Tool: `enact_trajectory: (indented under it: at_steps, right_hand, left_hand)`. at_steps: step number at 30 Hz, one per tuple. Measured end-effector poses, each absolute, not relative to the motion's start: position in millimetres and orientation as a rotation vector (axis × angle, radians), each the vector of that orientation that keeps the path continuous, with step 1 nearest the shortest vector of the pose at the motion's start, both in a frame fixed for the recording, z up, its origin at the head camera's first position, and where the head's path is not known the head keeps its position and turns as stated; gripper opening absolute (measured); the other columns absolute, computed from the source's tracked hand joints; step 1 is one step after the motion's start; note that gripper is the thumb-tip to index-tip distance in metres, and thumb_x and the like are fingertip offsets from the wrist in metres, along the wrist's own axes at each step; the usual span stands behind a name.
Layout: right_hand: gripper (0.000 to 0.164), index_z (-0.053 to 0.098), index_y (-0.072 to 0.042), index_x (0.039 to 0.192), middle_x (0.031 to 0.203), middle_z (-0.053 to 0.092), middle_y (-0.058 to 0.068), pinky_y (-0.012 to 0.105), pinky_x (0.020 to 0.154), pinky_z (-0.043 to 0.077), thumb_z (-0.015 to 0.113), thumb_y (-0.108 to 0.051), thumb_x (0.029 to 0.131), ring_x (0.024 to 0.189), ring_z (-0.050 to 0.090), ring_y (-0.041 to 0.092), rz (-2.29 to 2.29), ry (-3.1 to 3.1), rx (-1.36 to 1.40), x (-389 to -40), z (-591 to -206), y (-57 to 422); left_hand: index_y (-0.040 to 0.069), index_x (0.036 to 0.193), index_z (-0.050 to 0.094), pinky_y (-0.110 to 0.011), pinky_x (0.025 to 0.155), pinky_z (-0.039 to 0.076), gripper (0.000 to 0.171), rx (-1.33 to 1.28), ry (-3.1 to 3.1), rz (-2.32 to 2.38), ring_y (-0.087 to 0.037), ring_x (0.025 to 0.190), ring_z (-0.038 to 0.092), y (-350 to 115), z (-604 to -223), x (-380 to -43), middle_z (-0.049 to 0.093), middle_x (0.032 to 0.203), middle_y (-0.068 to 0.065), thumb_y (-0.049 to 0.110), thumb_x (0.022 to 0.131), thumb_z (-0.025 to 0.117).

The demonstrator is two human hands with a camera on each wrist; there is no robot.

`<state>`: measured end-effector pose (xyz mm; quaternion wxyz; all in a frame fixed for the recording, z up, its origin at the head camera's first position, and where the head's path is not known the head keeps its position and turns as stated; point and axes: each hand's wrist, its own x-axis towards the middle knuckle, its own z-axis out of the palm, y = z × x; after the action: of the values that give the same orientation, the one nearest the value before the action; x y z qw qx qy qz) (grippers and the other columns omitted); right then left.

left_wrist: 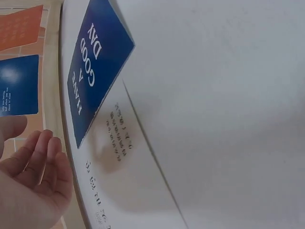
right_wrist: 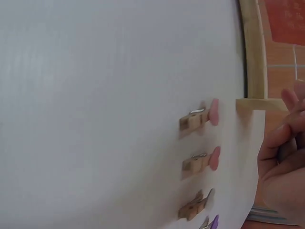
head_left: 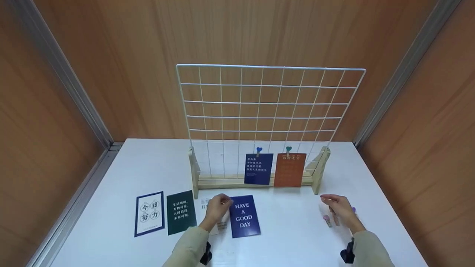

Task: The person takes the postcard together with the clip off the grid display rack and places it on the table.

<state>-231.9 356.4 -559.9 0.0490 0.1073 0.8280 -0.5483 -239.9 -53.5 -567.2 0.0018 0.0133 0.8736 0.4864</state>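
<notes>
My left hand (head_left: 217,210) is over a white card with printed text (left_wrist: 119,191), its fingertips near the upper left corner of the blue HAVE A GOOD DAY card (head_left: 245,217). Thumb and fingers stand apart in the left wrist view, with nothing seen between them. That blue card overlaps the white one in the same view. On the right, my right hand (head_left: 340,208) hovers by several small wooden clips (right_wrist: 194,119) with pink, white and purple heart tops. Its fingers are loosely bent, and no clip shows in them.
A white wire grid (head_left: 259,103) stands in a wooden base (head_left: 222,183). A dark blue card (head_left: 258,170) and an orange card (head_left: 290,171) hang from it by clips. A blue-bordered card (head_left: 149,214) and a green card (head_left: 181,213) lie at the left. Wooden walls surround the table.
</notes>
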Motion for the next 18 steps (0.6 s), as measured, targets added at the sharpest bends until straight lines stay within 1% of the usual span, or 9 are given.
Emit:
enact_trajectory:
  at_steps: [3, 6, 12, 15, 18]
  right_hand:
    - [0.034, 0.055, 0.008, 0.112, 0.064, 0.050, 0.006, 0.021, 0.045, 0.037, 0.055, -0.015, 0.087, 0.051, 0.041, 0.010, -1.713, 2.543, 0.260, -241.2, -551.8, 345.9]
    - [0.032, 0.054, 0.009, 0.111, 0.062, 0.049, 0.002, 0.020, 0.046, 0.038, 0.053, -0.013, 0.088, 0.052, 0.042, 0.009, -1.746, 2.543, 0.188, -250.3, -544.5, 334.9]
    - [0.037, 0.054, 0.010, 0.112, 0.060, 0.049, 0.003, 0.020, 0.046, 0.039, 0.055, -0.019, 0.088, 0.050, 0.043, 0.009, -1.798, 2.520, 0.110, -265.7, -530.2, 309.9]
    - [0.036, 0.055, 0.009, 0.111, 0.060, 0.050, 0.004, 0.020, 0.045, 0.038, 0.055, -0.018, 0.087, 0.050, 0.043, 0.009, -1.814, 2.521, 0.085, -271.4, -524.0, 297.0]
    - [0.037, 0.056, 0.006, 0.111, 0.062, 0.051, 0.006, 0.020, 0.047, 0.039, 0.057, -0.022, 0.087, 0.052, 0.044, 0.010, -1.822, 2.516, 0.056, -275.5, -519.1, 285.8]
  left_hand:
    - [0.001, 0.091, 0.061, -0.030, 0.062, 0.046, 0.015, 0.077, 2.741, 1.547, -0.016, 0.073, 0.054, -52.3, -563.0, -244.5, 0.057, 0.079, -0.003, 0.014, 0.082, 0.061]
    - [-0.001, 0.095, 0.060, -0.032, 0.065, 0.047, 0.019, 0.125, 2.754, 1.549, -0.020, 0.078, 0.055, -51.2, -559.2, -248.8, 0.057, 0.084, -0.006, 0.014, 0.082, 0.061]
    - [-0.003, 0.103, 0.057, -0.038, 0.074, 0.045, 0.027, 0.256, 2.797, 1.524, -0.029, 0.087, 0.055, -46.5, -551.2, -258.1, 0.057, 0.096, -0.017, 0.015, 0.083, 0.060]
    - [-0.004, 0.105, 0.056, -0.039, 0.075, 0.045, 0.028, 0.296, 2.794, 1.535, -0.030, 0.086, 0.055, -42.8, -546.9, -261.7, 0.056, 0.098, -0.019, 0.013, 0.083, 0.060]
    - [-0.004, 0.105, 0.055, -0.038, 0.074, 0.045, 0.028, 0.304, 2.791, 1.533, -0.029, 0.084, 0.055, -38.8, -543.4, -264.1, 0.056, 0.097, -0.018, 0.012, 0.083, 0.060]
